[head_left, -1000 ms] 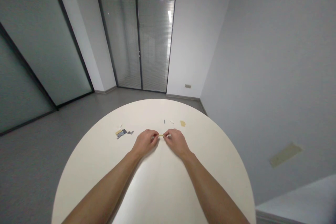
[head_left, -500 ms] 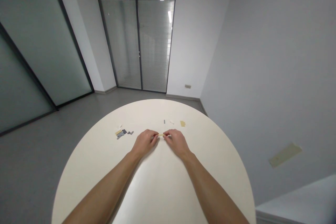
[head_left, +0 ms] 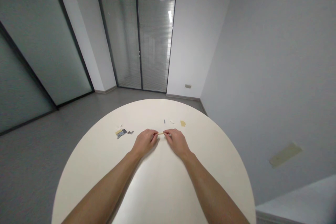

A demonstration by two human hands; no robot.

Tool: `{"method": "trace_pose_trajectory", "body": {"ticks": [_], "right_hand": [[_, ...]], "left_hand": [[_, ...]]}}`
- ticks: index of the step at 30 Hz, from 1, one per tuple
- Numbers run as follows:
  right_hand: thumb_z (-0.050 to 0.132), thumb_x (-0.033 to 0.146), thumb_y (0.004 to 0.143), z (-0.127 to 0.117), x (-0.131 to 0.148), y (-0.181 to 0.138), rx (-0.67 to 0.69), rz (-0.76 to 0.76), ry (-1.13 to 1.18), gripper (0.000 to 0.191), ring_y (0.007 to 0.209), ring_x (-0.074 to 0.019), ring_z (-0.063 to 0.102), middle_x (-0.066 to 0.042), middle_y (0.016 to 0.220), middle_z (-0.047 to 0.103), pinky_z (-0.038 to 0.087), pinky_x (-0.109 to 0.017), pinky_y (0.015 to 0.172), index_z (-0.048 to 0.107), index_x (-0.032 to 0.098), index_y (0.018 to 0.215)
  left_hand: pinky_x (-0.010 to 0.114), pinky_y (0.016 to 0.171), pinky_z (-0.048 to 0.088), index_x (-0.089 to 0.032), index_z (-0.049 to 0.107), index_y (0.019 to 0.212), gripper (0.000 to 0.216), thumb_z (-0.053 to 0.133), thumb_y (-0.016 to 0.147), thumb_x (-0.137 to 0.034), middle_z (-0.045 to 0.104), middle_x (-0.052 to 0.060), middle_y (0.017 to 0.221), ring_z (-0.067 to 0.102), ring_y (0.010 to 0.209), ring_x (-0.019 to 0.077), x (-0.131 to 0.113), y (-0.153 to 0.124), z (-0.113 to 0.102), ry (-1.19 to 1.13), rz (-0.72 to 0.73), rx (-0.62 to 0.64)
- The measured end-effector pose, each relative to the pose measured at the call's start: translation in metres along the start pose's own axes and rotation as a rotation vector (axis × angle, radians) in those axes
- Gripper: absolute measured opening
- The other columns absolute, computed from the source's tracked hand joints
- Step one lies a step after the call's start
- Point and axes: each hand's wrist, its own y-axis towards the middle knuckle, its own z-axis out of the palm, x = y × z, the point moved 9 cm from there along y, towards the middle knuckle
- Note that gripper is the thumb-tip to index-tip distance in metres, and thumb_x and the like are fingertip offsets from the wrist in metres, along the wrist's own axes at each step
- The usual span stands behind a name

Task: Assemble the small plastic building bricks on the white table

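Observation:
Both my hands meet near the middle of a round white table (head_left: 157, 189). My left hand (head_left: 144, 142) and my right hand (head_left: 176, 141) are curled, each pinching one end of a small thin tan piece (head_left: 161, 134) held just above the tabletop. A cluster of small grey and tan pieces (head_left: 122, 133) lies to the left of my left hand. Beyond my right hand lie a small grey piece (head_left: 164, 121), a white piece (head_left: 171, 122) and a tan piece (head_left: 182, 123).
The table's far edge curves close behind the loose pieces. Grey floor surrounds the table, with glass doors (head_left: 139, 42) at the back and a glass partition (head_left: 34, 49) on the left. A plain wall rises on the right.
My hands have barely moved. The tan piece between my fingertips looks slightly longer and flatter than before.

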Motion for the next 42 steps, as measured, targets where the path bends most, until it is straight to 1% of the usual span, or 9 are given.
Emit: {"method": "trace_pose_trajectory", "body": {"ticks": [7,12,17,22,34,42], "right_hand": [[0.058,0.023,0.093,-0.004,0.001,0.0,-0.028,0.012,0.027,0.01,0.09,-0.0193,0.063,-0.003,0.096,0.072,0.044,-0.032,0.084,0.068,0.022,0.097],[0.06,0.023,0.091,-0.004,0.0,0.0,-0.032,0.023,0.018,0.007,0.088,-0.0185,0.061,-0.002,0.092,0.071,0.042,-0.031,0.082,0.066,0.022,0.093],[0.062,0.023,0.087,-0.002,0.001,0.0,-0.021,0.044,0.001,0.002,0.084,-0.0177,0.06,-0.001,0.086,0.07,0.041,-0.029,0.079,0.064,0.022,0.086],[0.064,0.026,0.086,-0.002,0.003,-0.001,-0.01,0.051,-0.015,0.005,0.082,-0.0175,0.06,-0.002,0.084,0.069,0.04,-0.029,0.078,0.063,0.021,0.083],[0.067,0.028,0.083,-0.002,0.007,0.0,0.01,0.059,-0.032,0.011,0.077,-0.0167,0.059,-0.001,0.077,0.067,0.039,-0.028,0.075,0.061,0.021,0.079],[0.064,0.023,0.086,-0.003,0.007,0.0,0.009,0.031,-0.002,0.002,0.078,-0.0157,0.061,0.0,0.08,0.069,0.041,-0.028,0.078,0.065,0.021,0.084]], "left_hand": [[0.032,0.082,0.046,-0.02,0.067,0.102,0.026,0.044,0.098,-0.03,0.072,0.005,0.099,0.063,0.093,0.0212,0.0,0.001,0.001,-0.019,-0.004,0.014],[0.031,0.082,0.045,-0.02,0.067,0.102,0.023,0.047,0.096,-0.029,0.072,0.005,0.099,0.063,0.093,0.0204,-0.001,0.0,-0.001,-0.034,-0.005,-0.002],[0.03,0.078,0.044,-0.021,0.067,0.098,0.018,0.052,0.093,-0.028,0.071,0.004,0.093,0.063,0.088,0.0192,0.0,0.0,0.001,-0.034,0.0,-0.003],[0.03,0.076,0.043,-0.02,0.067,0.095,0.016,0.054,0.092,-0.029,0.071,0.004,0.09,0.062,0.086,0.0193,-0.002,0.0,0.001,-0.008,0.007,-0.014],[0.031,0.076,0.043,-0.02,0.067,0.089,0.016,0.054,0.091,-0.03,0.069,0.004,0.085,0.061,0.084,0.0195,-0.013,-0.001,-0.002,0.025,0.082,-0.014],[0.031,0.076,0.042,-0.02,0.065,0.09,0.017,0.051,0.093,-0.03,0.069,0.005,0.086,0.061,0.084,0.0198,-0.01,-0.002,-0.002,0.036,0.054,-0.014]]}}
